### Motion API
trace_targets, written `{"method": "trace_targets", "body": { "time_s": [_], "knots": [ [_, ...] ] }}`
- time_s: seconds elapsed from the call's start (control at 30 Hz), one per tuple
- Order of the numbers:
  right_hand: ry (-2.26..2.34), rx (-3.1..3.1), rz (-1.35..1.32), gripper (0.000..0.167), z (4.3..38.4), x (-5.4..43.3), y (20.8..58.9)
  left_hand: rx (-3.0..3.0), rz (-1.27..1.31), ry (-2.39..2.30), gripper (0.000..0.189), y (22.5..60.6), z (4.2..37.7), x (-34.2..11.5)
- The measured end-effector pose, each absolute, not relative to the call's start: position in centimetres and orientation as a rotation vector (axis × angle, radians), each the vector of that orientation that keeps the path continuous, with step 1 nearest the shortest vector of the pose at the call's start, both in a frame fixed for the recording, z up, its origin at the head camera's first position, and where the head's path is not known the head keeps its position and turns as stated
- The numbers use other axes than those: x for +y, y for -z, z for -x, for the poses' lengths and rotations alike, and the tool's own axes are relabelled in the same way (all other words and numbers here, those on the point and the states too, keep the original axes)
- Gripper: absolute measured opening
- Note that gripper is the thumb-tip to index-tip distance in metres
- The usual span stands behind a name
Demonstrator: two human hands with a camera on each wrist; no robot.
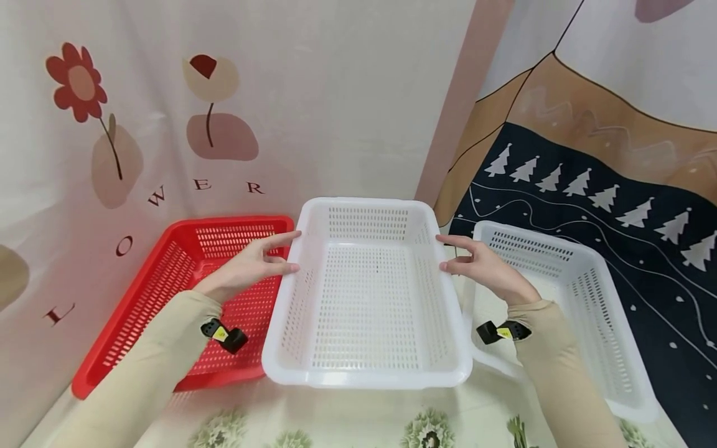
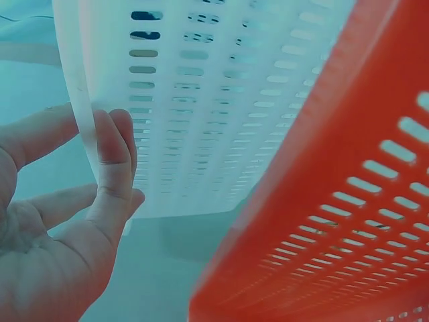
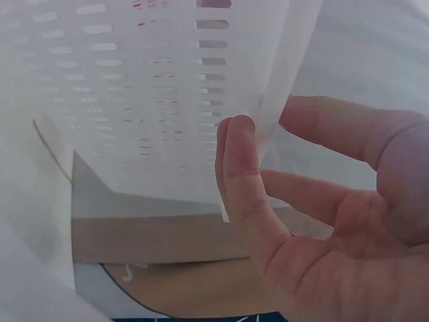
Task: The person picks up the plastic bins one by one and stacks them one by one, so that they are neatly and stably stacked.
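A white perforated plastic basket (image 1: 366, 378), with nothing visible inside, is in the middle of the head view, between both hands. My left hand (image 1: 249, 264) grips its left rim. In the left wrist view the fingers (image 2: 110, 178) curl under the rim against the basket's slotted outer wall (image 2: 181, 80). On the opposite side my right hand (image 1: 487, 267) holds the right rim. Its fingers (image 3: 244, 168) bend round under the lip in the right wrist view, with the thumb on the other side. Whether the basket's base touches the table cannot be told.
A red perforated basket (image 1: 235, 221) stands close on the left, partly behind my left arm. Another white basket (image 1: 630, 336) is on the right, behind my right arm. A flower-patterned cloth (image 1: 347, 417) covers the table. Printed curtains (image 1: 347, 112) hang behind.
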State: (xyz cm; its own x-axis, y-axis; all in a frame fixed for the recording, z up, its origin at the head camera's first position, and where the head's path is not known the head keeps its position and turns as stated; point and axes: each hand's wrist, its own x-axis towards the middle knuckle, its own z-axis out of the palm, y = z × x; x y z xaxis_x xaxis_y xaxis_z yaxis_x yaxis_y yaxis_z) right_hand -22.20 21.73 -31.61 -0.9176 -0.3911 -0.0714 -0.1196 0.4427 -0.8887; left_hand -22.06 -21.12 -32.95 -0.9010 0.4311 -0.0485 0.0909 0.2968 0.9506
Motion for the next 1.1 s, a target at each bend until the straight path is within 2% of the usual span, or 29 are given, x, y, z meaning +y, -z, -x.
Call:
{"method": "trace_targets", "body": {
  "time_s": [1.1],
  "knots": [
    [1.589,2.352,0.447,0.062,23.1,19.4,29.9,2.299,-0.408,-1.662,0.073,30.8,22.3,-23.9]
  ]
}}
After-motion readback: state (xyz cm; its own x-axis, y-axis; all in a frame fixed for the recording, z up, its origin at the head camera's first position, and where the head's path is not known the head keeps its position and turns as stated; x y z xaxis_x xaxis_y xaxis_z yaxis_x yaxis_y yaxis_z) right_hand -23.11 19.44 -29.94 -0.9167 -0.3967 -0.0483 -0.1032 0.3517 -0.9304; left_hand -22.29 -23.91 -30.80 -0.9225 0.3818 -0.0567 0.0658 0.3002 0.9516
